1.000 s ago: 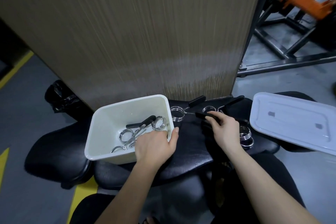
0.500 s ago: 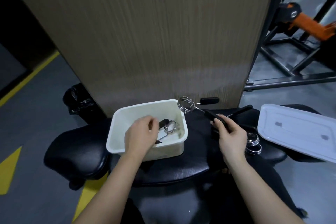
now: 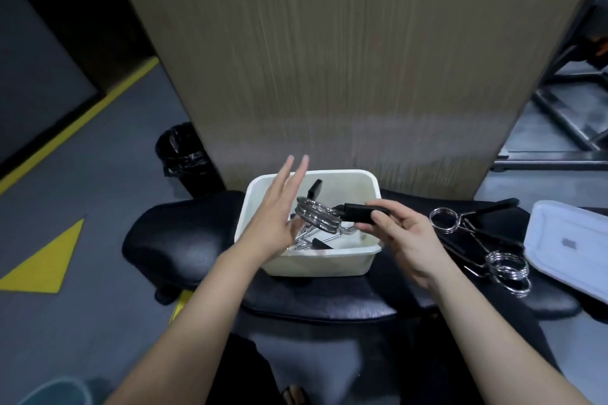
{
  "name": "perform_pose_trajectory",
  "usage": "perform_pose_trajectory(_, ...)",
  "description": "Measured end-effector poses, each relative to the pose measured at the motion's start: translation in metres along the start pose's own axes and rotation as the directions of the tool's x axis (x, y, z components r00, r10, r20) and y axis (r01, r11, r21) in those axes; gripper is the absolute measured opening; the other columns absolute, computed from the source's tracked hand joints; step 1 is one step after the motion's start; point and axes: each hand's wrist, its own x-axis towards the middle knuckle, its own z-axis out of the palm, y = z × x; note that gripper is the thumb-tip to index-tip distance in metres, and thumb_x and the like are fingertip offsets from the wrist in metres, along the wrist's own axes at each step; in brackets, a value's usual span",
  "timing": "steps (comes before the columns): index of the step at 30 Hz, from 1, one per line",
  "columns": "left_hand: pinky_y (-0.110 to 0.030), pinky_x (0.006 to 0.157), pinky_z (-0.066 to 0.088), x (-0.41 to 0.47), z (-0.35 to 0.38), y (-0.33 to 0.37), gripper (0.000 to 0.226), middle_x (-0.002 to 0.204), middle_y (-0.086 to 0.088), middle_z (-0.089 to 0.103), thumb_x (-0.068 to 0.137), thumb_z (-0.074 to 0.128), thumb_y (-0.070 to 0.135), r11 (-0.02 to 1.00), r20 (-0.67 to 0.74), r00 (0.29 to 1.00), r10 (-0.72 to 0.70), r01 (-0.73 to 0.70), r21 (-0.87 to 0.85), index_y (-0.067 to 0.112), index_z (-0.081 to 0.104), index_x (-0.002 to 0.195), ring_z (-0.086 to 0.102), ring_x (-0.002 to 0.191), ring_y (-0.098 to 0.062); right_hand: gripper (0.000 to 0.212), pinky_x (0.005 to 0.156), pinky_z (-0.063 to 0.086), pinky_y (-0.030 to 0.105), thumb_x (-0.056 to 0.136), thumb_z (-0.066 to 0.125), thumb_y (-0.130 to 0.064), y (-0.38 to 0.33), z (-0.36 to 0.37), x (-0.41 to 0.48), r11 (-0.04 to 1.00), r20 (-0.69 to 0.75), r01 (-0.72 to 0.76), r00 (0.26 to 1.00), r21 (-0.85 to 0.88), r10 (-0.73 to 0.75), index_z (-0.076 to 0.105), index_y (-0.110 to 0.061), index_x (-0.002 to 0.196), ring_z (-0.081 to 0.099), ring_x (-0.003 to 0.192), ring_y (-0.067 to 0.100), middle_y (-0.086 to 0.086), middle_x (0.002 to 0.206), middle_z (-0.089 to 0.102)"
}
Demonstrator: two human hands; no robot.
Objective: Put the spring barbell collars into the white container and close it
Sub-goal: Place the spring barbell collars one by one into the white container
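Note:
A white container (image 3: 316, 265) sits on a black padded bench (image 3: 316, 302) with spring collars lying inside it. My right hand (image 3: 404, 237) grips the black handle of a chrome spring collar (image 3: 317, 215) and holds its coil over the container's opening. My left hand (image 3: 276, 210) hovers over the container's left rim, fingers spread, holding nothing. Two more spring collars (image 3: 444, 220) (image 3: 506, 268) lie on the bench to the right. The white lid (image 3: 569, 243) rests at the far right, off the container.
A tall wood-grain panel (image 3: 345, 59) stands directly behind the bench. A black bin with a bag (image 3: 182, 151) sits at the back left. Steel gym frames (image 3: 566, 115) are at the right. The grey floor has yellow markings (image 3: 42, 260).
My right hand carried a collar from the bench to above the container. My left hand rose from inside the container and opened out.

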Motion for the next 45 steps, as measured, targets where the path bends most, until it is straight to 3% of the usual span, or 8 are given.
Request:
perform_pose_trajectory(6, -0.037, 0.106, 0.043, 0.018, -0.006, -0.004, 0.044, 0.146, 0.018, 0.05, 0.094, 0.063, 0.012, 0.987, 0.162, 0.983, 0.09, -0.11, 0.116, 0.036, 0.054, 0.13, 0.046, 0.135, -0.006, 0.036, 0.089, 0.06, 0.034, 0.089, 0.066, -0.015, -0.004, -0.003, 0.01, 0.996, -0.04, -0.046, 0.998, 0.076, 0.049, 0.067, -0.012, 0.125, 0.077, 0.083, 0.025, 0.017, 0.093, 0.065)
perform_pose_trajectory(11, -0.032, 0.074, 0.051, 0.004, -0.007, -0.004, 0.014, 0.092, 0.015, 0.068, 0.085, 0.073, 0.029, 0.947, -0.167, 0.964, 0.207, -0.155, 0.28, 0.027, 0.063, 0.094, 0.062, 0.087, -0.01, 0.04, 0.097, 0.057, 0.039, 0.102, 0.055, -0.01, -0.002, -0.009, 0.017, 0.993, -0.267, 0.037, 0.964, 0.112, -0.006, 0.05, -0.005, 0.141, 0.071, 0.11, 0.03, 0.017, 0.122, 0.07)
perform_pose_trajectory(16, -0.028, 0.067, 0.049, -0.008, 0.001, -0.012, 0.015, 0.082, 0.011, 0.067, 0.09, 0.069, 0.04, 0.982, -0.337, 0.94, 0.053, 0.012, 0.189, 0.026, 0.065, 0.091, 0.061, 0.072, -0.01, 0.031, 0.101, 0.052, 0.03, 0.099, 0.062, -0.016, 0.009, -0.002, 0.009, 0.946, -0.308, 0.047, 0.939, -0.32, -0.151, 0.064, -0.017, 0.13, 0.069, 0.111, 0.008, -0.001, 0.122, 0.072)
perform_pose_trajectory(19, -0.034, 0.067, 0.051, -0.013, -0.006, -0.019, 0.012, 0.081, 0.012, 0.064, 0.092, 0.066, 0.037, 0.97, -0.229, 0.97, 0.083, -0.025, 0.243, 0.026, 0.061, 0.091, 0.059, 0.072, -0.01, 0.038, 0.111, 0.039, 0.026, 0.099, 0.062, -0.024, 0.02, -0.005, 0.01, 0.771, -0.288, 0.04, 0.914, -0.636, -0.285, 0.06, -0.022, 0.137, 0.054, 0.129, 0.003, -0.01, 0.137, 0.062)
perform_pose_trajectory(22, -0.035, 0.06, 0.048, -0.015, -0.006, -0.019, 0.017, 0.08, 0.012, 0.064, 0.094, 0.061, 0.042, 0.904, -0.067, 0.991, 0.114, -0.075, 0.422, 0.028, 0.053, 0.088, 0.059, 0.072, -0.014, 0.047, 0.11, 0.032, 0.025, 0.103, 0.051, -0.036, 0.022, -0.004, 0.013, 0.762, -0.341, -0.154, 0.935, -0.629, -0.093, 0.049, -0.021, 0.147, 0.044, 0.14, 0.012, -0.007, 0.15, 0.051)
perform_pose_trajectory(27, -0.036, 0.065, 0.048, 0.003, 0.006, -0.022, 0.019, 0.09, 0.007, 0.072, 0.091, 0.058, 0.045, 0.884, 0.185, 0.983, -0.019, -0.07, 0.462, 0.027, 0.052, 0.092, 0.064, 0.084, -0.025, 0.044, 0.075, 0.044, 0.02, 0.107, 0.032, -0.043, 0.02, 0.004, 0.009, 0.79, -0.345, -0.244, 0.938, -0.563, 0.044, 0.072, -0.025, 0.106, 0.066, 0.101, 0.01, -0.01, 0.101, 0.074)
perform_pose_trajectory(40, -0.024, 0.061, 0.039, 0.039, 0.045, -0.027, 0.021, 0.073, 0.008, 0.059, 0.085, 0.075, 0.024, 0.966, 0.466, 0.854, -0.229, 0.142, 0.215, 0.015, 0.056, 0.081, 0.051, 0.068, -0.011, 0.046, 0.073, 0.046, 0.022, 0.107, 0.03, -0.039, 0.032, -0.006, 0.019, 0.759, -0.309, -0.179, 0.95, -0.625, -0.03, 0.066, -0.014, 0.093, 0.066, 0.088, 0.015, 0.001, 0.091, 0.075)
perform_pose_trajectory(45, -0.025, 0.067, 0.042, 0.039, 0.053, -0.037, 0.033, 0.073, 0.013, 0.063, 0.088, 0.067, 0.049, 0.951, 0.467, 0.829, -0.308, 0.254, 0.177, 0.018, 0.058, 0.08, 0.055, 0.07, -0.005, 0.043, 0.065, 0.043, 0.011, 0.108, 0.031, -0.036, 0.034, -0.009, 0.023, 0.754, -0.282, -0.151, 0.958, -0.639, -0.046, 0.065, -0.016, 0.091, 0.065, 0.08, 0.009, -0.001, 0.086, 0.074)
